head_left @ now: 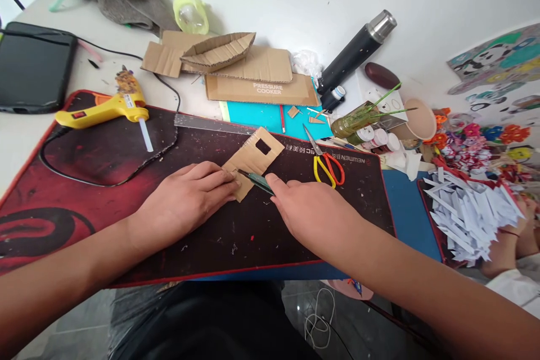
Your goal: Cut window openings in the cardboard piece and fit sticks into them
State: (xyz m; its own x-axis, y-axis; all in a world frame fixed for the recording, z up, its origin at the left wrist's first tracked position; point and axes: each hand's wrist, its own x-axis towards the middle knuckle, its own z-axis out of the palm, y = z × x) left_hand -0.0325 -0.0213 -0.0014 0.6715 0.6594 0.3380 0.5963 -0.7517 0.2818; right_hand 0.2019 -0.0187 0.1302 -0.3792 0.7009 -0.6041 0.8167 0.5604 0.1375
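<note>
A small cardboard piece with a square hole near its far end lies aslant on the dark desk mat. My left hand holds down its near left side, fingers close together on the board. In my right hand is a green utility knife, its tip touching the cardboard beside my left fingertips. The knife's rear end is hidden inside my fist. Just right of the cardboard lie scissors with one yellow and one red handle, blades pointing away. A clear ruler rests behind the cardboard.
A yellow glue gun and its cord lie at left, near a black tablet-like device. Cardboard offcuts, a black thermos and jars stand along the wall. Folded white paper strips are piled at right, near another person's arm.
</note>
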